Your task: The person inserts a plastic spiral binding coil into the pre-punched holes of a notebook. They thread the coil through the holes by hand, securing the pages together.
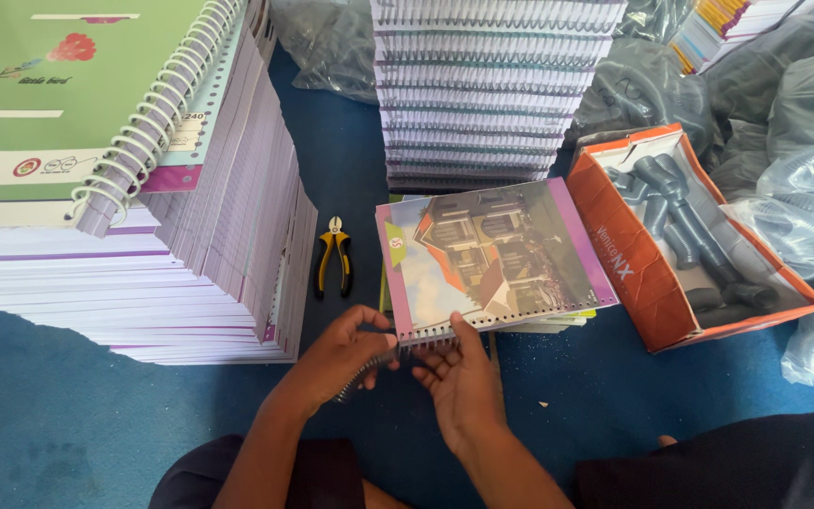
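Note:
A notebook (492, 254) with a house picture on its cover lies on a low pile in front of me, its punched edge toward me. My left hand (346, 353) pinches a dark wire spiral (362, 373) at the notebook's near left corner. My right hand (463, 377) grips the punched edge from below, thumb on the cover, fingers by the spiral's end.
A tall stack of unbound purple-edged notebooks (219, 254) stands at the left, a green spiral-bound one (58, 94) on top. Yellow-handled pliers (333, 256) lie on the blue floor. Another bound stack (482, 85) rises behind. An orange box (643, 273) of dark spirals sits right, with plastic bags (803, 188) around.

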